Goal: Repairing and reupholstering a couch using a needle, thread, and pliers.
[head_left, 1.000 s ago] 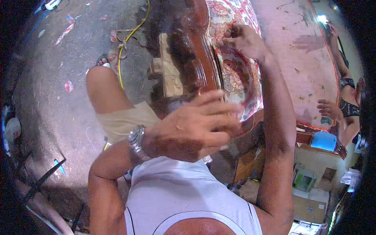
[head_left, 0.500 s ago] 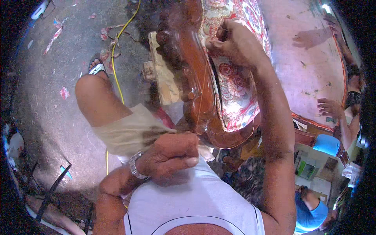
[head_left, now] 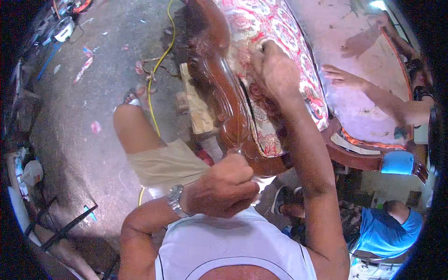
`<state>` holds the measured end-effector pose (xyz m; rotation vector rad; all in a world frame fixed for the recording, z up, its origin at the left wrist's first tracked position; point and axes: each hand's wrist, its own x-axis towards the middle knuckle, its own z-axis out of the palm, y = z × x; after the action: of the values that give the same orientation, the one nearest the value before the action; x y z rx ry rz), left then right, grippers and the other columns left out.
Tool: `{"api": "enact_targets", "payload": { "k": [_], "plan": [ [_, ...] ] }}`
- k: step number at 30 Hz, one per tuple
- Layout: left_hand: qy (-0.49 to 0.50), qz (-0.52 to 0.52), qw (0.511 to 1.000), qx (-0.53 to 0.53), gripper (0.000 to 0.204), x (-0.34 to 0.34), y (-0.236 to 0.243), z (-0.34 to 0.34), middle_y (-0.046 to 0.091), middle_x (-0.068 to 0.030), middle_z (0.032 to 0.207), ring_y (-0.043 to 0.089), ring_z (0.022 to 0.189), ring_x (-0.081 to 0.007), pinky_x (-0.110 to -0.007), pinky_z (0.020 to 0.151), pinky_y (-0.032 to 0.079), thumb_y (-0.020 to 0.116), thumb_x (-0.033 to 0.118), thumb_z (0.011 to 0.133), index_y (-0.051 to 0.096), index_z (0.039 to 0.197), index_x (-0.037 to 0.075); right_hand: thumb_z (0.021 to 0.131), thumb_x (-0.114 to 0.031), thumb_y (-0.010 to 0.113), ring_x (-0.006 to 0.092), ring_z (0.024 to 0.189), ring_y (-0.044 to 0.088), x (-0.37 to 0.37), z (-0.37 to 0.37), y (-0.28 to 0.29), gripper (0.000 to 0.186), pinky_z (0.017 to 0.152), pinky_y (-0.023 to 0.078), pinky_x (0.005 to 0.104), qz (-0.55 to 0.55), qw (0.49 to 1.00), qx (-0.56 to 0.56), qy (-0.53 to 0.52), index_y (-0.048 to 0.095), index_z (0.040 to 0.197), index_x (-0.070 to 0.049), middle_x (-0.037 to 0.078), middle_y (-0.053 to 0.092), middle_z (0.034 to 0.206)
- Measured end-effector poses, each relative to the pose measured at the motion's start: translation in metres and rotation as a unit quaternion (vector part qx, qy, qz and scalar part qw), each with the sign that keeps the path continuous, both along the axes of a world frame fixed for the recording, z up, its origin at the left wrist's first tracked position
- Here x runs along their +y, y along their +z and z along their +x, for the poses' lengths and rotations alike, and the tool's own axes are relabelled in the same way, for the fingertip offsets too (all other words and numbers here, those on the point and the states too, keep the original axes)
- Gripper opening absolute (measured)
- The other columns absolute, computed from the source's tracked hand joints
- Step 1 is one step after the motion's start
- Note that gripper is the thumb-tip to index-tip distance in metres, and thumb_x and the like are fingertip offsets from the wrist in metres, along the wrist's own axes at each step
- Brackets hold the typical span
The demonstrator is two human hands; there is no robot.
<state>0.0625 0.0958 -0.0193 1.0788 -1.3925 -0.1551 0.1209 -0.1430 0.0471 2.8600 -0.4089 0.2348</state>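
Note:
My left hand (head_left: 224, 186), with a metal watch at the wrist, is closed in front of my white tank top, just below the curved, glossy wooden frame (head_left: 217, 79). What is in its fingers is hidden. My right hand (head_left: 277, 72) rests on red-and-cream floral upholstery (head_left: 280, 21) beside that frame, fingers curled and blurred; I cannot make out what they grip. A dark slit or strip (head_left: 248, 107) runs along the fabric's edge next to the wood.
A co-worker's arm (head_left: 382, 100) reaches over a pink padded panel (head_left: 364, 126) on the right. Another person in blue (head_left: 387, 226) is low at lower right. A yellow cable (head_left: 154, 74), wood blocks (head_left: 196, 102) and scraps lie left on the floor; black metal bars (head_left: 70, 224) stand lower left.
My left hand has dropped from over the upholstery and closed. My right hand stays on the fabric. The co-worker's hand has moved up and left, and the person in blue has come into view.

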Motion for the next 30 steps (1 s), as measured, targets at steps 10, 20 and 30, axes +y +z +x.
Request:
{"api": "enact_targets", "payload": {
  "k": [10, 20, 30],
  "plan": [
    [-0.025, 0.013, 0.998, -0.052, 0.022, -0.056, 0.032, 0.002, 0.044, -0.004, 0.07, 0.05, 0.062, -0.0251, -0.041, 0.058, 0.038, 0.079, 0.01, 0.072, 0.065, 0.088, 0.007, 0.089, -0.021, 0.068, 0.0322, 0.116, 0.063, -0.016, -0.035, 0.005, 0.034, 0.091, 0.056, 0.0511, -0.035, 0.992, -0.12, -0.02, 0.067, 0.115, 0.0, 0.018, 0.064, 0.121],
    [-0.103, 0.152, 0.973, -0.141, 0.017, -0.07, 0.046, 0.01, 0.05, -0.006, 0.075, 0.057, 0.068, -0.0266, -0.043, 0.065, 0.046, 0.074, 0.015, 0.083, 0.058, 0.082, 0.008, 0.092, -0.005, 0.072, 0.0236, 0.099, 0.064, -0.055, -0.22, 0.044, 0.018, 0.087, 0.051, 0.0356, 0.24, 0.911, -0.3, -0.148, 0.071, 0.11, -0.002, 0.011, 0.068, 0.108],
    [-0.229, 0.207, 0.95, 0.047, 0.015, -0.065, 0.041, 0.03, 0.053, -0.0164, 0.082, 0.058, 0.076, -0.0388, -0.049, 0.071, 0.047, 0.065, 0.014, 0.094, 0.056, 0.09, 0.003, 0.091, -0.011, 0.075, 0.0367, 0.144, 0.046, -0.091, -0.21, 0.03, 0.046, 0.119, 0.035, 0.0484, 0.269, 0.936, -0.2, -0.106, 0.065, 0.136, -0.004, 0.02, 0.059, 0.145]
  ]
}}
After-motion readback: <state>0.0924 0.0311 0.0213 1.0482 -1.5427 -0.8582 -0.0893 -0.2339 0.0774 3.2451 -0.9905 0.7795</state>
